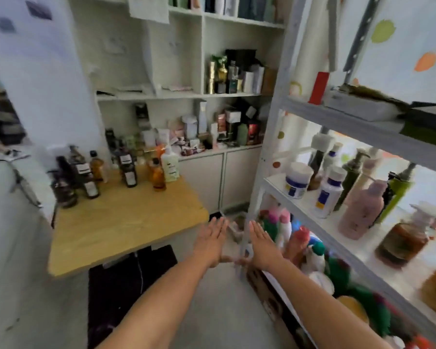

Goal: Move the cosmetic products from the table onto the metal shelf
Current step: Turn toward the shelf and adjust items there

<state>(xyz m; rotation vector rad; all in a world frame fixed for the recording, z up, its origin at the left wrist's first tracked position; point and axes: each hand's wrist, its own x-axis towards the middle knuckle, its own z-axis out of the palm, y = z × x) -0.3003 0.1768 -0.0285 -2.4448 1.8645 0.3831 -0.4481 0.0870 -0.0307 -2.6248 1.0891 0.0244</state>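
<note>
Several dark and amber bottles (130, 171) and a white pump bottle (170, 165) stand at the far end of the wooden table (126, 222). The metal shelf (312, 207) rises on the right, its middle level holding a white jar (297, 181), a white bottle (327, 195), a pink pump bottle (363, 210) and green bottles. My left hand (210, 241) and my right hand (261, 244) are stretched out flat, palms down, side by side above the floor between table and shelf. Both hold nothing, fingers extended.
A white wall unit (202, 94) behind the table is crowded with boxes and bottles. The shelf's lower level holds colourful bottles (300, 238). A black mat (126, 285) lies on the floor under the table. A white appliance (8, 197) stands at left.
</note>
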